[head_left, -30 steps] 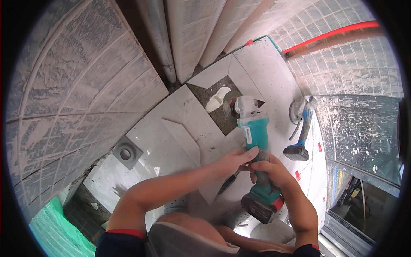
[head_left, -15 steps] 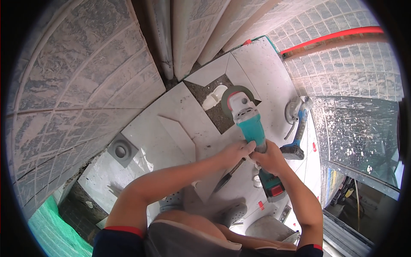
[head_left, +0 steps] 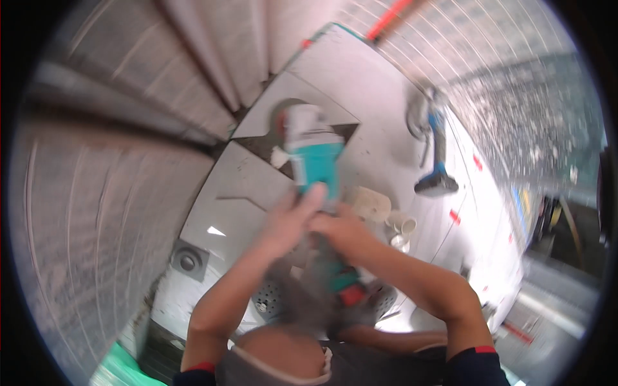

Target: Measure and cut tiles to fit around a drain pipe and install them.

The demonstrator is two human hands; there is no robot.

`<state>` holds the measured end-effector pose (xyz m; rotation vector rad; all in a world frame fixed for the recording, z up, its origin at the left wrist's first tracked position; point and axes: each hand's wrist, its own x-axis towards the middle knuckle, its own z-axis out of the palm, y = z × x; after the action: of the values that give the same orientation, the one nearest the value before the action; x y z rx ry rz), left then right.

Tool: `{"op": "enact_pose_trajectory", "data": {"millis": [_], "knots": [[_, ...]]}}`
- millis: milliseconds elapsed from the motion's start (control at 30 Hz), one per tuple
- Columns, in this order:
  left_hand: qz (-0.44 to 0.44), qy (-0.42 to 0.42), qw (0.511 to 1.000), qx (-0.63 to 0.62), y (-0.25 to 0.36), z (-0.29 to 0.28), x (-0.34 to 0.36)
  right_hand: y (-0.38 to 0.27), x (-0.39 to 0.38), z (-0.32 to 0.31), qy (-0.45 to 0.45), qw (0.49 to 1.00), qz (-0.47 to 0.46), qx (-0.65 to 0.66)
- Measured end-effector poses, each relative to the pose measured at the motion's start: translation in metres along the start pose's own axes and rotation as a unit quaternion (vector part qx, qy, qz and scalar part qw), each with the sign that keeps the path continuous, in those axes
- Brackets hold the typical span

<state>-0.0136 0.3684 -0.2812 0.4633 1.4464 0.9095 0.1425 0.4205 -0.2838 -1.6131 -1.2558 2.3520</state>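
Observation:
A teal and white cordless angle grinder [head_left: 317,161] is held over the tiled floor, its disc end pointing away from me. My left hand [head_left: 297,211] grips the teal body from the left side, thumb on top. Behind it my right hand [head_left: 341,230] is wrapped round the grip. The battery end [head_left: 347,286], with a red patch, is near my body. Beneath the grinder's head, a dark gap [head_left: 257,148] opens among the pale tiles, with a whitish piece [head_left: 279,157] in it. Motion blurs the hands and tool.
At the right a blue and black cordless tool [head_left: 438,145] lies on the tiles. Nearer are a beige block [head_left: 369,204] and cream cup-like pieces [head_left: 402,223]. A square grey drain piece [head_left: 190,260] is at left, near green netting [head_left: 122,369]. Tiled walls rise around.
My view has turned and shifted. Both hands and the grinder have swung left in the picture, still gripping. The beige block and cream pieces, previously mostly covered, now show right of my hands.

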Motion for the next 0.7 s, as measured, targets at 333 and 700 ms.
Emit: {"op": "enact_pose_trajectory", "data": {"millis": [333,700], "knots": [[-0.034,0.016,0.988,0.148,0.008,0.054,0.088,0.043,0.068,-0.014,-0.033,0.891,-0.097,0.441],[-0.075,0.023,0.975,0.209,-0.031,0.074,0.154,0.082,0.129,-0.028,-0.015,0.836,-0.066,0.544]]}}
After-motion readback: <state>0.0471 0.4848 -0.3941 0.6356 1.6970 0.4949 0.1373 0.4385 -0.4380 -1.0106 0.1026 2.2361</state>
